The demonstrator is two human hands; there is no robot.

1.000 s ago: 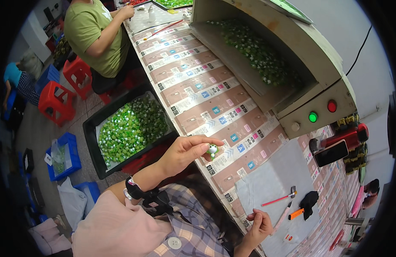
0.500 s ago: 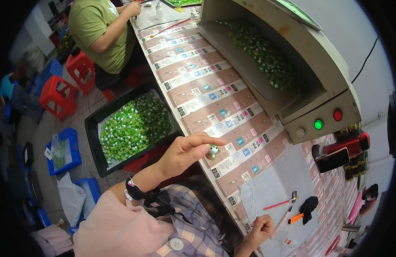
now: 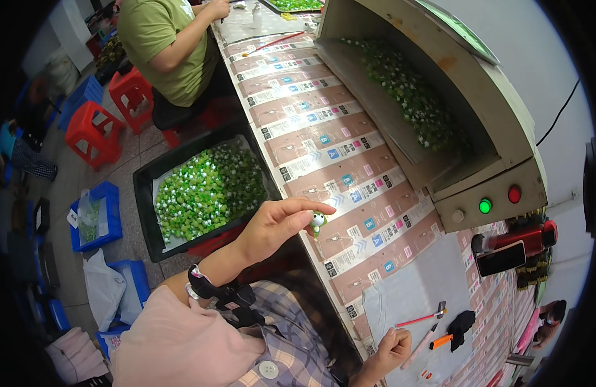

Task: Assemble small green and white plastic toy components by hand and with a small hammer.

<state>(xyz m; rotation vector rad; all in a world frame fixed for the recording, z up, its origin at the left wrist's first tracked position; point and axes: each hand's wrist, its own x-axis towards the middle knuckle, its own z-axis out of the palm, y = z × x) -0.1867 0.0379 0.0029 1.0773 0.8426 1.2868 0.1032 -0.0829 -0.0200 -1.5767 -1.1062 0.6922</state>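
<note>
Holding a small green-and-white figure [image 3: 318, 222] pinched at the fingertips, the left hand [image 3: 278, 226] is raised over the near edge of the long table [image 3: 401, 297]; the remaining fingers are loosely curled. The figure hangs just above a row of brown printed cards [image 3: 349, 193] laid side by side along the tabletop.

Right hand [image 3: 389, 351]: resting on the table edge low in the view, fingers curled into a loose fist; whether it has hold of anything cannot be told. Just beside it lie a red pen [image 3: 417, 318], an orange cutter [image 3: 439, 341] and a small black object [image 3: 463, 322] on a grey sheet [image 3: 407, 290].

Containers:
- Black tray [image 3: 145, 200] on the floor to the left of the table, filled with a heap of small green and white pieces [image 3: 204, 190].
- Large beige machine [image 3: 504, 148] standing on the table, its open hood holding a sloped bed scattered with more green pieces [image 3: 407, 97]; a green button [image 3: 485, 206] and a red button [image 3: 514, 194] sit on its front panel.
- Blue crate [image 3: 95, 216] on the floor further left, holding a clear bag with green contents.

Surroundings: red plastic stools [image 3: 95, 129] on the floor; another person in a green shirt [image 3: 159, 39] seated further along the table, hands at the tabletop. A red and black device [image 3: 514, 242] stands behind the machine.
</note>
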